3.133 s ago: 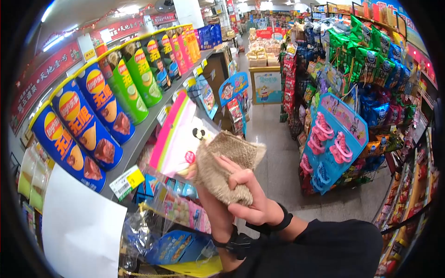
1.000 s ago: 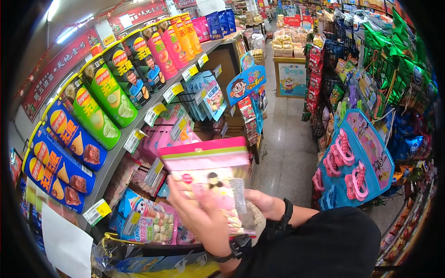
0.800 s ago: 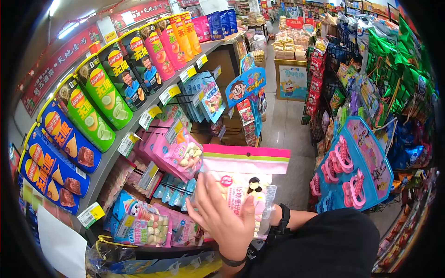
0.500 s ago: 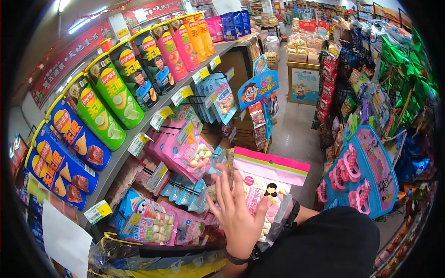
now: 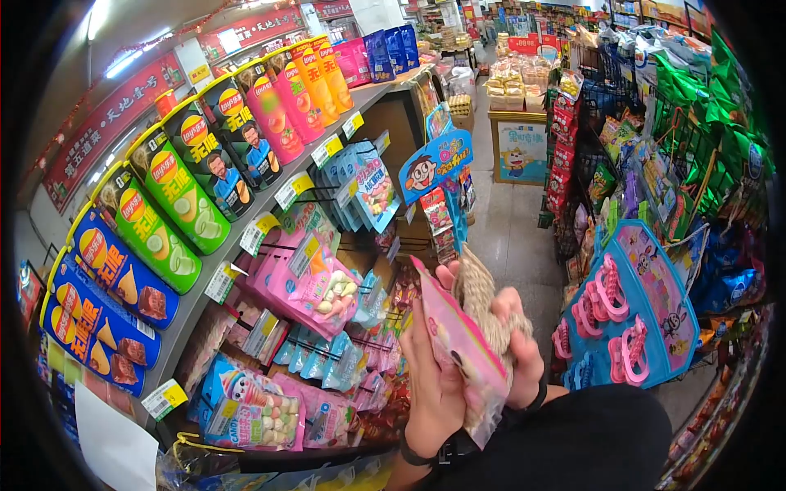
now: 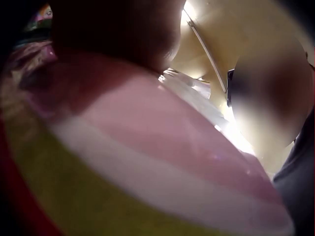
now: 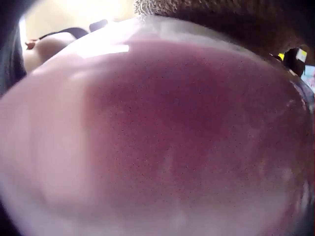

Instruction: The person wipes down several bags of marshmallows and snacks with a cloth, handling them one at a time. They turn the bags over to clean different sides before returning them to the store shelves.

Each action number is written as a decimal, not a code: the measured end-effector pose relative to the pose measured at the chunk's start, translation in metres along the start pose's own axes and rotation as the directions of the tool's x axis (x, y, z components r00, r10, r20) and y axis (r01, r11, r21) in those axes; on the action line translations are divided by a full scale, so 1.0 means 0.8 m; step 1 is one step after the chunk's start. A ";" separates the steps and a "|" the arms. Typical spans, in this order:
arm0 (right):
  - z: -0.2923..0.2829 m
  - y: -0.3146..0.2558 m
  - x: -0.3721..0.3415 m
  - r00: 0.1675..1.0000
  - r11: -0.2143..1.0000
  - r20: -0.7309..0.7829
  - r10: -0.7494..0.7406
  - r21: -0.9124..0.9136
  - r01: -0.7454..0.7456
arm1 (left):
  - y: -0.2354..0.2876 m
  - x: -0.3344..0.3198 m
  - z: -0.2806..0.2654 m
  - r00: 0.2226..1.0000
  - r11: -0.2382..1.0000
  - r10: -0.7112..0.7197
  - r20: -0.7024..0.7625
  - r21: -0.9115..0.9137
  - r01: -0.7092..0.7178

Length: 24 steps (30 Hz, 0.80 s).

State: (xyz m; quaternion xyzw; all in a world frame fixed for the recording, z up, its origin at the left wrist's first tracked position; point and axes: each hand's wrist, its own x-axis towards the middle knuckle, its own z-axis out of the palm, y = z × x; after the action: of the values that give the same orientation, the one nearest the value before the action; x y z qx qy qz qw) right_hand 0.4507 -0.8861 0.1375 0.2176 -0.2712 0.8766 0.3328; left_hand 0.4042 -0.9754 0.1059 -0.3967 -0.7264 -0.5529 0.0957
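A pink marshmallow bag stands tilted, nearly edge-on, between the hands in the head view. Against its left side lies my left hand, fingers fairly straight, thumb along the bag. My right hand grips a beige woven cloth on the bag's other side, fingers bent round it. Some fingertips show beyond the bag's top; whose they are I cannot tell. The left wrist view is filled by the bag's pink and white surface. Blurred pink bag and cloth show in the right wrist view.
Crisp canisters line the shelf top at left. Below hang pink candy bags and blue ones. A blue board with pink clips stands at right, beside racks of snacks. The aisle floor runs ahead.
The bag has turned from face-on to nearly edge-on and moved slightly left. My left hand's spread fingers have drawn together along it. The cloth and right hand have come into sight beside the bag.
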 end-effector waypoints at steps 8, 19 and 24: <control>-0.009 0.006 -0.009 0.730 0.894 0.679 0.074 -0.370 0.254 | -0.032 -0.018 -0.026 0.953 0.852 -0.301 0.012 -0.446 0.275; -0.023 0.028 -0.004 0.769 0.805 0.638 0.041 -0.477 0.352 | -0.045 -0.005 -0.019 0.877 0.877 -0.426 -0.224 -0.339 0.339; -0.047 0.040 0.008 0.844 0.685 0.530 -0.083 -0.585 0.435 | -0.063 -0.094 -0.031 0.832 0.889 -0.436 -0.343 -0.308 0.339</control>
State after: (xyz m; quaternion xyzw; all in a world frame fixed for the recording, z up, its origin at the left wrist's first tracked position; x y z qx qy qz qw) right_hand 0.4160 -0.8802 0.1023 0.3185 -0.6115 0.5764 0.4386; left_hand 0.4128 -1.0364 0.0349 -0.1260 -0.6860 -0.7121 0.0807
